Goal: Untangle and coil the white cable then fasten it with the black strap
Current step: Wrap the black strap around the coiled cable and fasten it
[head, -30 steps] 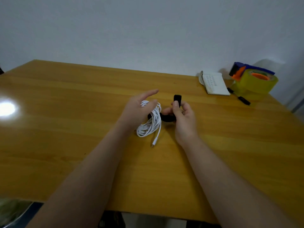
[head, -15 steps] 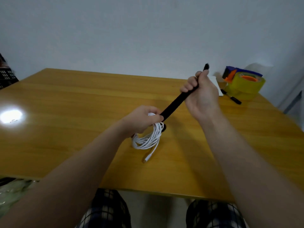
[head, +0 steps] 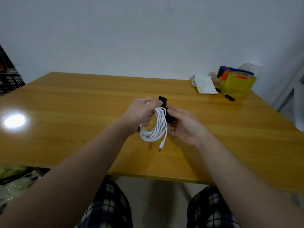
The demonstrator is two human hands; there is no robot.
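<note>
The white cable (head: 156, 127) is wound into a loose coil that hangs above the middle of the wooden table (head: 82, 99), with its plug end dangling below. My left hand (head: 139, 112) grips the top of the coil. The black strap (head: 167, 112) wraps around the coil's right side; one end sticks up past my left fingers. My right hand (head: 184, 124) cups the strap from the right, palm up, fingers curled against it.
At the back right of the table lie a white notebook (head: 204, 84), a black marker (head: 226, 94) and a yellow tape roll in a blue and orange dispenser (head: 236, 81). A black crate (head: 9, 83) stands off the left edge. My plaid-clad knees show below the near edge.
My right hand, which held the strap stretched up and to the right, has come back down to the coil. The strap now lies folded around the cable. The coil is lifted higher.
</note>
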